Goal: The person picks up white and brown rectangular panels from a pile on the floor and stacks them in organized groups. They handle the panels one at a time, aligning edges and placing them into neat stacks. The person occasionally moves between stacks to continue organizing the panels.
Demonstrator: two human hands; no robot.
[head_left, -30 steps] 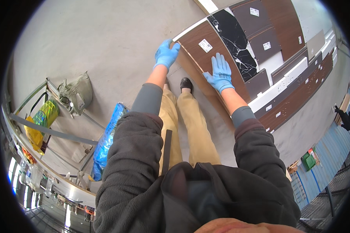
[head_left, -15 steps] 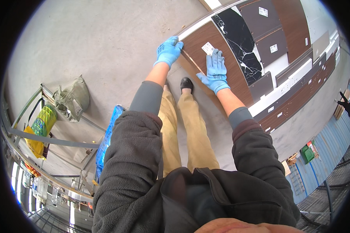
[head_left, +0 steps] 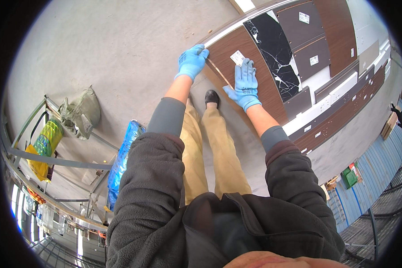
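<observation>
A brown wood-grain panel [head_left: 265, 82] lies on top of a stack of boards, with a white label [head_left: 237, 57] stuck on it. At its far left corner, my left hand [head_left: 192, 61], in a light blue glove, has its fingers curled over the edge; the fingertips are partly hidden. My right hand [head_left: 244, 85], gloved in the same way, rests flat on the panel just below the label. Its fingers are stretched out and its thumb lies along the near edge. Beside this panel is a black marble-patterned board [head_left: 274, 56] with white veins.
Dark grey boards [head_left: 310, 60] and narrow white strips [head_left: 317, 109] cover the right of the stack. To the left stand a metal-framed rack [head_left: 58, 161], a greenish sack [head_left: 81, 114], a yellow-green roll [head_left: 48, 138] and a blue wrapped bundle [head_left: 124, 158]. A green bin [head_left: 350, 177] sits far right.
The view has shifted slightly. Both hands keep nearly the same places on the panel, and the boards lie as before.
</observation>
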